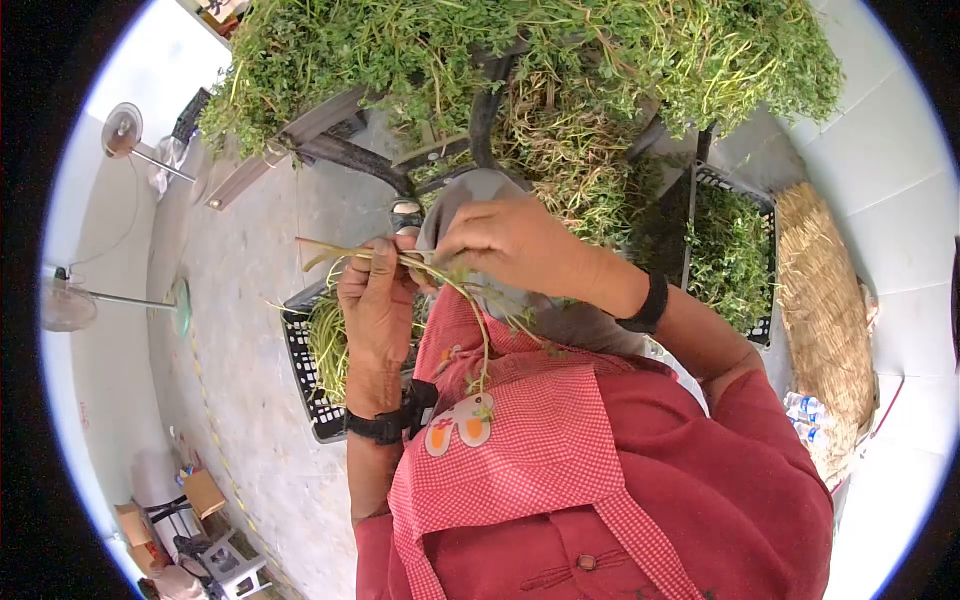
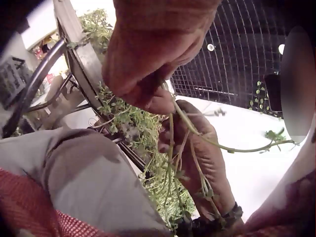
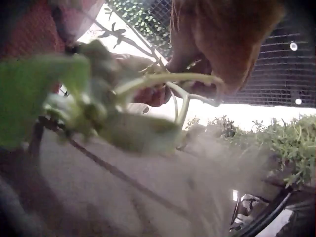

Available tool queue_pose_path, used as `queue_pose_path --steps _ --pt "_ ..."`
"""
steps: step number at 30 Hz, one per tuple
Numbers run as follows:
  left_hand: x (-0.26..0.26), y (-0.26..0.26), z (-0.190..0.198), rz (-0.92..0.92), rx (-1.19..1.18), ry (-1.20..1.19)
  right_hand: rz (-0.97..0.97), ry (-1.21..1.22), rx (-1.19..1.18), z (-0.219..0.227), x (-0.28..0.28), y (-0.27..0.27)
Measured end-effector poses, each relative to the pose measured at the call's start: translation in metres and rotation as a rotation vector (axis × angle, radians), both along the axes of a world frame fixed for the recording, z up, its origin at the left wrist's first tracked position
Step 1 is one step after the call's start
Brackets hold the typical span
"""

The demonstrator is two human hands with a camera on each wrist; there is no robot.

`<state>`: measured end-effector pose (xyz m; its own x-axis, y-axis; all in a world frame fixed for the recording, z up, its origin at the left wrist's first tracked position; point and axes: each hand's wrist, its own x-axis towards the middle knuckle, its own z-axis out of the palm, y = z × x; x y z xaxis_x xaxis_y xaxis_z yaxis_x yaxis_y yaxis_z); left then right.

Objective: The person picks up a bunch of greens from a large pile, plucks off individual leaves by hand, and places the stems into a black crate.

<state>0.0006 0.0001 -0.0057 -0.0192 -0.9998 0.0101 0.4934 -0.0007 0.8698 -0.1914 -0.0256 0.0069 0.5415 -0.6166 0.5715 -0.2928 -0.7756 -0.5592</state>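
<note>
Between thumb and fingers, my left hand pinches a few long green plant stems; their bare ends stick out to the left. The leafy ends hang down over the checked apron. My right hand comes in from the right with fingers curled, pinching the stems close beside the left fingertips. In the left wrist view, one stem curves away to the right while thinner ones dangle in front of the right hand. Blurred leaves stand close to the camera in the right wrist view.
A table heaped with leafy greens stands ahead, with more greens beneath. Black crates of greens sit on both sides. At right are a rolled straw mat and water bottles. Standing fans are at left.
</note>
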Motion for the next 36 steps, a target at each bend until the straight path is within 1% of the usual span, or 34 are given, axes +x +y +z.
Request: queue_pose_path --steps 1,2,4,5,7,8,10,11,13,16,17,19,21,23,24,27,29,32,36 --pt "0.002 -0.002 -0.001 -0.001 0.000 0.005 -0.020 -0.023 0.093 0.002 -0.003 0.000" --pt "0.007 -0.004 -0.003 -0.013 -0.012 0.025 -0.020 -0.019 0.093 0.004 -0.008 -0.001" --pt "0.012 -0.006 -0.002 -0.020 -0.027 0.046 -0.073 -0.210 0.249 0.011 -0.022 -0.003" --pt "0.013 -0.005 0.000 -0.004 -0.033 0.039 -0.069 -0.206 0.245 0.014 -0.029 -0.006" --pt "0.017 -0.002 0.000 0.016 -0.033 0.031 -0.065 -0.604 0.438 0.019 -0.043 -0.005" --pt "0.019 -0.002 -0.001 0.010 -0.043 0.038 -0.064 -0.604 0.440 0.025 -0.054 0.001" --pt "0.020 -0.004 -0.002 0.001 -0.057 0.045 0.065 -0.560 0.907 0.038 -0.070 0.013" --pt "0.020 -0.004 -0.001 -0.016 -0.070 0.076 0.064 -0.561 0.904 0.035 -0.066 0.019" --pt "0.019 -0.004 0.000 -0.032 -0.085 0.109 -0.073 -0.150 0.617 0.025 -0.052 0.032" --pt "0.017 -0.002 0.005 -0.021 -0.055 0.120 -0.046 -0.094 0.600 0.007 -0.035 0.038" --pt "0.016 -0.001 0.006 -0.032 -0.065 0.115 -0.026 -0.128 0.575 0.000 -0.031 0.038" --pt "0.016 -0.001 0.006 -0.045 -0.077 0.111 -0.039 -0.091 0.570 -0.007 -0.027 0.040" --pt "0.015 0.000 0.006 -0.049 -0.069 0.115 -0.054 -0.051 0.562 -0.005 -0.023 0.041" --pt "0.014 0.001 0.007 -0.069 -0.087 0.083 -0.067 -0.203 0.598 0.003 -0.019 0.041" --pt "0.014 0.001 0.007 -0.088 -0.102 0.048 -0.065 -0.200 0.598 0.003 -0.017 0.040" --pt "0.014 0.000 0.002 -0.115 -0.097 0.062 -0.091 -0.156 0.606 -0.001 -0.009 0.038" --pt "0.013 0.000 0.000 -0.111 -0.094 0.064 -0.074 -0.111 0.368 -0.012 -0.001 0.035" --pt "0.014 0.001 -0.001 -0.088 -0.082 0.058 -0.067 -0.065 0.332 -0.004 0.000 0.034" --pt "0.012 -0.001 0.000 -0.059 -0.078 0.070 -0.081 0.014 0.276 -0.011 -0.003 0.035"
